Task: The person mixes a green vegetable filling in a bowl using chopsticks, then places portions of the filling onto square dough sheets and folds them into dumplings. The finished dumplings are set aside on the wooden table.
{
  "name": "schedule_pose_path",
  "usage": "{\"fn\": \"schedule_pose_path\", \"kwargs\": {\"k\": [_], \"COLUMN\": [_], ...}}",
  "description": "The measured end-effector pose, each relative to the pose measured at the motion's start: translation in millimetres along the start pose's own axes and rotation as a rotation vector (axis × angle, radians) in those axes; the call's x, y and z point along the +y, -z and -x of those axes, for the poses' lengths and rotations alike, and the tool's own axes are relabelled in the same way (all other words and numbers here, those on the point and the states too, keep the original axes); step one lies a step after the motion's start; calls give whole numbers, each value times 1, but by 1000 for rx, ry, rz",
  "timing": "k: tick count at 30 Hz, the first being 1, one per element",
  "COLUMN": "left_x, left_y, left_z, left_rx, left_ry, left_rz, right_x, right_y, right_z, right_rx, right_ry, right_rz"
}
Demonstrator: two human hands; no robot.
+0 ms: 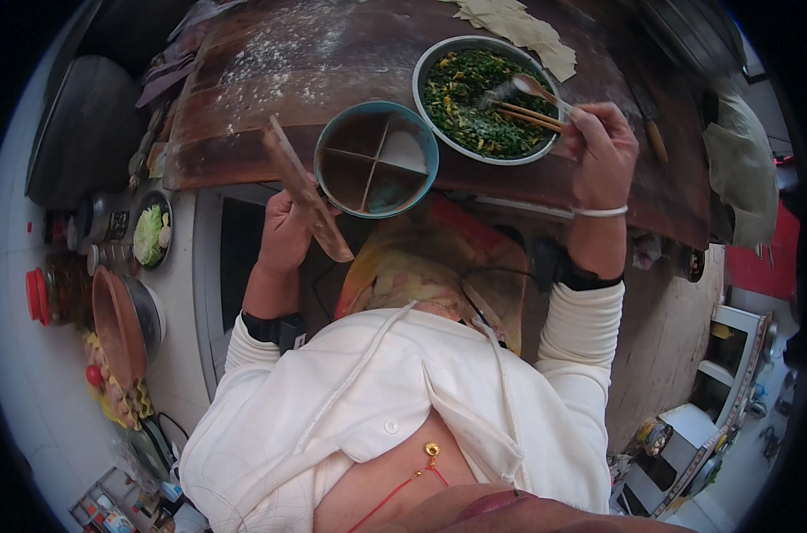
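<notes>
My left hand grips a round teal seasoning box at its left side. Four-way dividers split its inside, and one compartment holds white powder. A brownish lid stands tilted up between my hand and the box. In my right hand is a small spoon, held over a metal bowl of chopped greens with yellow bits. White powder blurs in the air below the spoon. A pair of chopsticks slants into the greens, ends near my fingers; whether I hold them too, I cannot tell.
Flat dough sheets lie behind the bowl on the wooden table. Flour dusts the table's left part. A wooden-handled tool rests at right. Cut cabbage sits on a dish at left, near a brown basin and jars.
</notes>
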State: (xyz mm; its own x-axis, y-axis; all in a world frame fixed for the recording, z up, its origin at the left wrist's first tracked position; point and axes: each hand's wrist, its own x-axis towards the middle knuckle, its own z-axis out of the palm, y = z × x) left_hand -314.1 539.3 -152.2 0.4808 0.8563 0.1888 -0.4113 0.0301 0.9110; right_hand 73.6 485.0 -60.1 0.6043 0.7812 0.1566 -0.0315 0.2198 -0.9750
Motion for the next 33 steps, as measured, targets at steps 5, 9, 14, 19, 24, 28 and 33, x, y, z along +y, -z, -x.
{"fn": "schedule_pose_path", "kwargs": {"k": [5, 9, 14, 19, 24, 28, 33], "left_x": [1, -4, -4, 2, 2, -8, -11], "left_y": [2, -2, -10, -10, 2, -5, -11], "left_z": [-1, -6, -8, -2, -10, -10, -10], "left_rx": [21, -7, -31, 22, -16, -25, -38], "left_ry": [-2, -24, -28, 0, 111, 105, 95], "left_rz": [-9, -13, -62, -73, -94, 31, 30], "right_x": [-11, -14, -4, -5, -3, -7, -5], "right_y": [29, 25, 1, 17, 12, -13, -36], "right_z": [11, 14, 20, 28, 33, 44, 68], "right_rx": [88, 55, -31, 21, 61, 10, -159], "right_ry": [42, 50, 100, 111, 572, 481, 86], "right_rz": [196, 198, 213, 293, 870, 551, 159]}}
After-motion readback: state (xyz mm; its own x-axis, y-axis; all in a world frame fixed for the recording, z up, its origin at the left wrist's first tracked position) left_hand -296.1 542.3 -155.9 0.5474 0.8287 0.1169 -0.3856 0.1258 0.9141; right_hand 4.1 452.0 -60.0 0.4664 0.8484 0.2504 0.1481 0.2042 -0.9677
